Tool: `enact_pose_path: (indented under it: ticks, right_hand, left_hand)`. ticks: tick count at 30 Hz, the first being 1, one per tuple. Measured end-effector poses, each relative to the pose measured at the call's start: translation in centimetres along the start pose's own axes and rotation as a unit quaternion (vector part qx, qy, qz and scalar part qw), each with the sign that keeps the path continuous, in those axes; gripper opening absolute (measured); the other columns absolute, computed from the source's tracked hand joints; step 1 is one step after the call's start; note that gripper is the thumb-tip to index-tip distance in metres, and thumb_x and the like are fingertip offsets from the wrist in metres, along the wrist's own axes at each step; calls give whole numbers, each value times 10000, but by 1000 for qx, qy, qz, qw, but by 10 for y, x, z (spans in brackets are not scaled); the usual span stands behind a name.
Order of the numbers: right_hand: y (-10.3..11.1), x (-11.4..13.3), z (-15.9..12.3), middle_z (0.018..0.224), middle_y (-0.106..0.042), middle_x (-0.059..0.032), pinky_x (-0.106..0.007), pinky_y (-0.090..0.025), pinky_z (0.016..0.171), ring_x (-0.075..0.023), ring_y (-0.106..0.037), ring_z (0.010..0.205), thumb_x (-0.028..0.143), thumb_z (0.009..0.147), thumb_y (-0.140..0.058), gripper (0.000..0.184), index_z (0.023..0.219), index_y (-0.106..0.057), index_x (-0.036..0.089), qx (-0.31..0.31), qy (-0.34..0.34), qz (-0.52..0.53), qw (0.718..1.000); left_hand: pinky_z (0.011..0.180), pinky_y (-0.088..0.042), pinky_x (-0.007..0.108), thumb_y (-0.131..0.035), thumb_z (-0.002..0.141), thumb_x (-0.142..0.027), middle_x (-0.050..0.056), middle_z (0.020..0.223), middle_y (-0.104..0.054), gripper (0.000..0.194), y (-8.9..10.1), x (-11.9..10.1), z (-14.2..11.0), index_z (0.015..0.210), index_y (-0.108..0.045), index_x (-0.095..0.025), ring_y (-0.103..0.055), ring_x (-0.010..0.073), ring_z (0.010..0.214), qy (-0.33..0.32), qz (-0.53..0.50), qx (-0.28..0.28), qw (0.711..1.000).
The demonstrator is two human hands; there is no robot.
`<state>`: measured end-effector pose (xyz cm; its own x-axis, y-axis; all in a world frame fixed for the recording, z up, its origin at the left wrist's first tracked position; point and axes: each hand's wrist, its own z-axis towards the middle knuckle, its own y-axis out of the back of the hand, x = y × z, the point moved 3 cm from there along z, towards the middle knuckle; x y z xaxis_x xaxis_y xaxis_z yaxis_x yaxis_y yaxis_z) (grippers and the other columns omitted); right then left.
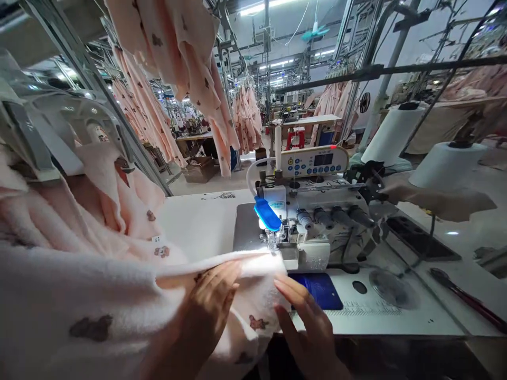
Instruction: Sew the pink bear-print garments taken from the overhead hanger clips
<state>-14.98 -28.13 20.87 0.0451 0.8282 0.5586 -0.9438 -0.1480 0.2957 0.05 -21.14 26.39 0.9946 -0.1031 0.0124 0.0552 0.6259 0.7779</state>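
Observation:
A pale pink fleece garment piece with small brown bear prints spreads over the left and front of the sewing table. Its upper edge reaches the lit needle area of an overlock sewing machine. My left hand lies flat on the fleece, fingers stretched toward the needle. At the fleece's right edge is my right hand, its fingertips touching the cloth and its thumb held apart from the fingers. A blue guard sits just above the presser foot.
Thread cones stand behind the machine at right. Red-handled scissors or tweezers lie on the table's right side, and a blue plate is by my right hand. Pink garments hang from overhead hangers at left.

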Motion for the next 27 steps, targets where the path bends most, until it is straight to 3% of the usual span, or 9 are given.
enact_pose_path:
  ticks: [4,7,11,14,16,19,22,24,27]
  right_hand:
    - [-5,-5,22,1107,-636,-66,-364,-454,865,-209,-562,1039,84,854,-486,330,1157,-540,203,4,74,-63,995]
    - [-4,-14,28,1046,-667,-54,-371,-435,808,-211,-576,934,95,845,-507,303,1126,-567,191,-19,59,-129,990]
    - [4,-25,29,1033,-669,-59,-375,-415,780,-222,-545,867,144,856,-526,253,1101,-577,183,-40,23,-186,982]
    - [7,-17,19,1044,-642,-87,-377,-404,791,-235,-537,895,198,880,-506,231,1104,-560,176,-48,1,-191,980]
    - [-3,-2,1,1010,-621,-106,-366,-413,782,-241,-544,902,320,879,-519,295,1123,-529,155,-10,2,-141,990]
    - [-32,19,-34,981,-607,-125,-374,-430,762,-267,-552,891,443,829,-539,467,1158,-503,113,68,-6,-106,992]
    - [-46,25,-50,877,-618,-83,-346,-437,688,-237,-563,803,233,874,-397,211,940,-589,177,101,-98,-51,989]
    - [-39,23,-43,727,-584,-31,-278,-428,588,-181,-542,667,209,890,-352,233,783,-558,196,126,-202,90,967]
    - [-11,24,-17,626,-514,15,-219,-408,510,-135,-484,567,367,895,-432,242,757,-540,200,99,-307,239,916]
  left_hand:
    - [1046,-379,451,-410,900,-186,130,1335,-494,430,-20,-10,12,1317,-398,-81,-412,244,1273,-52,34,86,994]
    - [1047,-384,457,-391,911,-245,142,1370,-448,466,-35,-14,22,1334,-376,-51,-391,243,1289,-39,31,134,990]
    - [1076,-352,433,-390,914,-279,124,1387,-429,479,-40,-12,27,1345,-376,-70,-372,221,1303,-52,-2,162,985]
    - [1083,-336,442,-395,913,-313,135,1387,-426,492,-42,-7,31,1337,-392,-65,-380,231,1297,-21,-19,178,984]
    - [1097,-308,446,-367,923,-316,134,1395,-415,485,-43,-4,36,1341,-388,-71,-365,228,1306,-2,-47,189,981]
    - [1103,-297,406,-288,949,-306,115,1391,-426,464,-32,1,40,1358,-361,-100,-363,196,1309,47,-139,201,968]
    - [1051,-370,339,-271,957,-340,96,1352,-482,498,-3,0,35,1416,-236,-151,-421,167,1270,111,-235,204,944]
    - [1008,-409,326,-362,931,-382,72,1338,-503,524,20,-9,27,1412,-243,-213,-463,178,1237,114,-233,204,944]
    - [810,-501,291,-489,876,-373,26,1093,-658,320,38,-29,14,1169,-541,-257,-623,190,975,114,-160,192,962]
